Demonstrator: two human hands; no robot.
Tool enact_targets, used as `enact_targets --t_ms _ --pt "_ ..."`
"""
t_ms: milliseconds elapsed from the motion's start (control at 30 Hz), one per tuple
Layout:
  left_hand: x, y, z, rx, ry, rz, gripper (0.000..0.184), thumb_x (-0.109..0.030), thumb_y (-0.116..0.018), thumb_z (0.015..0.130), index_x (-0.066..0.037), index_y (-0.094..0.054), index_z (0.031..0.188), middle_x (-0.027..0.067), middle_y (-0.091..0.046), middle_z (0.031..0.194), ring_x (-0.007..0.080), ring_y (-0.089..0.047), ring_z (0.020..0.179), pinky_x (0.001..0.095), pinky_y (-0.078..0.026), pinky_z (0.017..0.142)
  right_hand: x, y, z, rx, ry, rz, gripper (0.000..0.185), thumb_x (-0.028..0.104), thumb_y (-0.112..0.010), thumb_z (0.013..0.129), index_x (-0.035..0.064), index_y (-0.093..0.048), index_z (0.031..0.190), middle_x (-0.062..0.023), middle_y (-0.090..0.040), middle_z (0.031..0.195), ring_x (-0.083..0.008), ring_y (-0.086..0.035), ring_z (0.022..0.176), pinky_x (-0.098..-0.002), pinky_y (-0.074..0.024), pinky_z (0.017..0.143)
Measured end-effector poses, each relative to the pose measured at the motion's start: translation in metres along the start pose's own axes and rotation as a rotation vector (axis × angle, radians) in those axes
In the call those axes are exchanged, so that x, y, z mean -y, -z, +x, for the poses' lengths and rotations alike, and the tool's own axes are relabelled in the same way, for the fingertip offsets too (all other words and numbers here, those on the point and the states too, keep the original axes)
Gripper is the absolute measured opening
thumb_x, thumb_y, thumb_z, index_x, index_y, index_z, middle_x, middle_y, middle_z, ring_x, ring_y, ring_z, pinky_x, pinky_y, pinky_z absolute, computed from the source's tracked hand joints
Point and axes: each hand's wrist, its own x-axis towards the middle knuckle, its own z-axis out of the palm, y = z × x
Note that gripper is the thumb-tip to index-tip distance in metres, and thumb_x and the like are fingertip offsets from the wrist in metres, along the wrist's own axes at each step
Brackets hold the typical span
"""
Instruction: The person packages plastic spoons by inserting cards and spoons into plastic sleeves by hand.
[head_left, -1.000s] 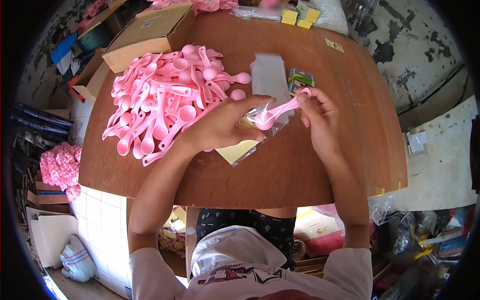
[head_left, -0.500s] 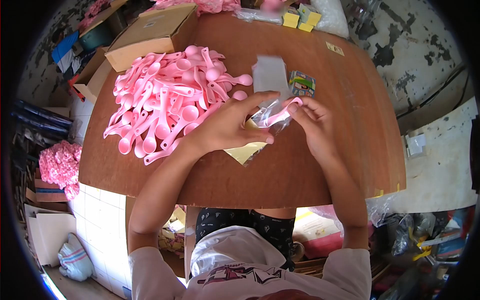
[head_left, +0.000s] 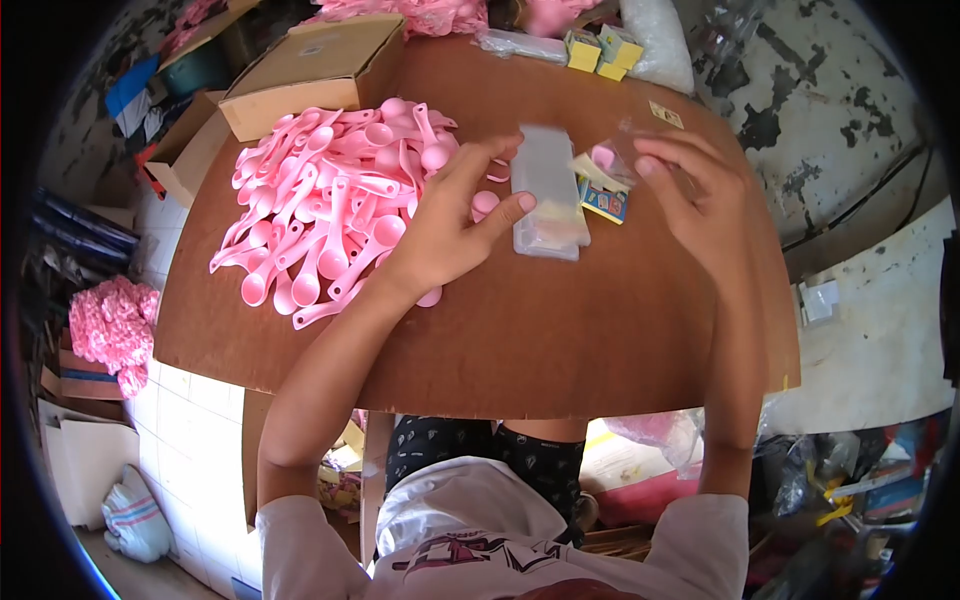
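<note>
My left hand is open over the right side of a heap of pink plastic measuring spoons, thumb and index finger apart with nothing between them. Just right of it lies a stack of clear plastic bags. My right hand is raised to the right, thumb and forefinger at the edge of a small clear bag. Inside that blurred bag show a pink spoon and a pale yellow paper. Partly beneath it sits a small colourful printed box.
A cardboard box stands behind the spoons. At the back of the brown table are small yellow boxes and a clear plastic roll. A pale label lies at the far right. Pink plastic is heaped at the left.
My hands have moved apart: the right carried the bag with the spoon and yellow paper right and away, the left let go and shifted left. The bag stack now shows fully.
</note>
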Motion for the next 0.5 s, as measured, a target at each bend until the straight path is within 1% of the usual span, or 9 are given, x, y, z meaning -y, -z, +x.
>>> enact_targets --t_ms 67,133,167,200,233,300,400,433,500 --pt "0.001 0.001 0.0 -0.012 0.035 -0.046 0.05 -0.017 -0.063 0.093 0.001 -0.044 0.135 0.0127 -0.059 0.119 0.0216 -0.056 0.113 0.0348 -0.045 0.096 -0.001 -0.003 -0.005 -0.029 0.109 0.007 0.014 0.007 -0.065 0.088 -0.0018 -0.07 0.098 -0.0102 -0.069 0.098 -0.0157 -0.066 0.085 -0.0252 -0.0522 0.075" --pt "0.0 0.002 0.0 -0.001 0.066 -0.091 0.046 -0.019 -0.062 0.094 0.001 -0.046 0.133 0.0121 -0.06 0.117 0.0212 -0.057 0.112 0.0344 -0.046 0.095 0.003 -0.006 -0.012 -0.015 -0.056 0.45 0.015 0.007 -0.063 0.091 -0.0041 -0.069 0.099 -0.0083 -0.069 0.097 -0.0136 -0.065 0.086 -0.0256 -0.0521 0.076" --pt "-0.001 0.004 0.0 0.076 0.21 -0.254 0.044 -0.021 -0.06 0.095 0.0 -0.048 0.131 0.0117 -0.06 0.117 0.0206 -0.058 0.109 0.0338 -0.046 0.094 0.007 -0.007 -0.016 -0.019 -0.058 0.449 0.015 0.007 -0.063 0.091 -0.0041 -0.069 0.099 -0.0083 -0.069 0.097 -0.0136 -0.065 0.086 -0.0256 -0.0521 0.076" --pt "-0.002 0.005 0.0 0.153 0.354 -0.415 0.042 -0.023 -0.059 0.096 0.0 -0.05 0.13 0.0114 -0.061 0.116 0.0199 -0.06 0.106 0.0333 -0.046 0.093 0.012 -0.01 -0.018 0.078 -0.213 0.586 0.017 0.008 -0.063 0.092 -0.0051 -0.069 0.1 -0.008 -0.069 0.096 -0.0127 -0.065 0.086 -0.0255 -0.0521 0.076" --pt "-0.005 0.006 0.001 0.155 0.352 -0.414 0.042 -0.023 -0.059 0.096 0.0 -0.05 0.13 0.0114 -0.061 0.116 0.0199 -0.06 0.106 0.0333 -0.046 0.093 0.015 -0.012 -0.019 0.177 -0.367 0.72 0.018 0.009 -0.062 0.093 -0.0062 -0.068 0.101 -0.0077 -0.069 0.096 -0.0119 -0.064 0.086 -0.0255 -0.0521 0.076" --pt "-0.01 0.007 0.0 0.256 0.38 -0.738 0.038 -0.024 -0.063 0.094 0.001 -0.056 0.123 0.0088 -0.067 0.099 0.0154 -0.064 0.088 0.0278 -0.051 0.077 0.006 -0.026 -0.026 0.221 -0.437 0.844 0.021 0.012 -0.062 0.093 -0.0064 -0.068 0.102 -0.008 -0.069 0.095 -0.0116 -0.064 0.085 -0.0253 -0.0522 0.076" --pt "-0.009 0.002 -0.003 0.317 0.295 -0.491 0.037 -0.024 -0.06 0.096 0.0 -0.057 0.123 0.0074 -0.067 0.101 0.0118 -0.063 0.093 0.0265 -0.049 0.082 -0.011 -0.055 -0.042 0.228 -0.493 0.973 0.027 0.018 -0.062 0.094 -0.0067 -0.067 0.103 -0.0087 -0.069 0.092 -0.0104 -0.063 0.083 -0.0259 -0.053 0.074" --pt "-0.017 0.003 -0.001 0.33 0.385 -0.436 0.034 -0.019 -0.063 0.094 0.001 -0.059 0.12 0.0059 -0.069 0.095 0.0091 -0.063 0.087 0.0233 -0.05 0.075 -0.015 -0.06 -0.045 0.25 -0.548 1.0 0.027 0.018 -0.061 0.094 -0.0068 -0.067 0.103 -0.0086 -0.068 0.091 -0.0103 -0.063 0.082 -0.0258 -0.0529 0.074" --pt "-0.004 -0.003 -0.003 0.304 0.373 -0.431 0.032 -0.015 -0.064 0.093 0.001 -0.059 0.12 0.0057 -0.069 0.093 0.0087 -0.062 0.084 0.0228 -0.05 0.073 -0.015 -0.065 -0.05 0.245 -0.624 0.989 0.022 0.013 -0.063 0.093 -0.0055 -0.066 0.103 -0.0072 -0.068 0.09 -0.0106 -0.063 0.078 -0.0256 -0.0523 0.071"
